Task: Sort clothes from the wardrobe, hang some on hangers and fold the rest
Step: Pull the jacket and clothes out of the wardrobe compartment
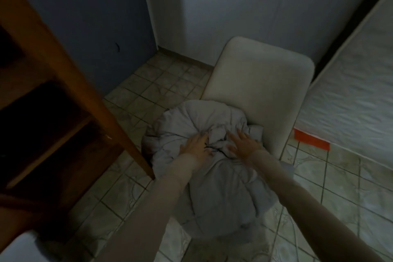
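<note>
Grey garment lengthwise toward chair back

Chair: white, padded back, standing near the wall corner.
Floor: pale square tiles with dark grout.
Mattress: white, quilted, leaning at right.
Orange tag: at the mattress's lower edge.
Walls: bluish left, white behind.
</note>
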`<act>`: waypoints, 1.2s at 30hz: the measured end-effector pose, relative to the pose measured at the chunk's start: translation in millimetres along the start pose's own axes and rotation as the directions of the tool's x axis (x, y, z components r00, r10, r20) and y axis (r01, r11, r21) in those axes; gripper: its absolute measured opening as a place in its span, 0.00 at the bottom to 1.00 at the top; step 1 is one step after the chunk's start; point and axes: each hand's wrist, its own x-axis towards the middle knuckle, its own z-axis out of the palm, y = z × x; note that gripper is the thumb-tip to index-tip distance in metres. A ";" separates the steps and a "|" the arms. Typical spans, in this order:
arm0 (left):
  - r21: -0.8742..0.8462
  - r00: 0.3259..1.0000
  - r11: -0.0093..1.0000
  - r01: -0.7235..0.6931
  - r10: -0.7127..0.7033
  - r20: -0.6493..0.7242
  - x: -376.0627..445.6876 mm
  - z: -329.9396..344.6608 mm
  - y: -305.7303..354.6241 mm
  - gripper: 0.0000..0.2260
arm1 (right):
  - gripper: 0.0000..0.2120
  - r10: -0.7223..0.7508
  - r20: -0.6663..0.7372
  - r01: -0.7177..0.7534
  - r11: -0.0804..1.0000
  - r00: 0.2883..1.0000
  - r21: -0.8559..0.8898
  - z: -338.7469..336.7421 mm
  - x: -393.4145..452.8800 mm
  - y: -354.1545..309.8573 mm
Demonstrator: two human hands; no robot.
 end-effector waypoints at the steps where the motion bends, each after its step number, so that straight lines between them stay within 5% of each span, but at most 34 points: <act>1: 0.012 1.000 1.000 -0.022 0.022 -0.013 -12.1 -9.3 1.4 0.27 | 0.27 -0.004 -0.022 0.004 1.000 1.000 -0.010 -9.0 -13.1 -8.1; 13: 0.110 0.975 0.985 -0.133 0.150 -0.166 -178.2 -109.4 -3.5 0.23 | 0.25 -0.102 -0.265 0.080 0.992 0.959 -0.094 -94.8 -158.7 -110.6; 21: 0.179 0.909 0.974 -0.139 0.197 -0.367 -293.3 -191.5 -41.4 0.21 | 0.18 -0.223 -0.307 0.168 0.966 0.925 -0.197 -149.2 -224.4 -221.4; 36: 0.051 0.748 0.980 0.191 -0.112 -0.655 -442.4 -334.5 -207.6 0.17 | 0.13 -0.569 -0.329 0.576 0.813 0.754 -0.088 -218.5 -264.6 -443.9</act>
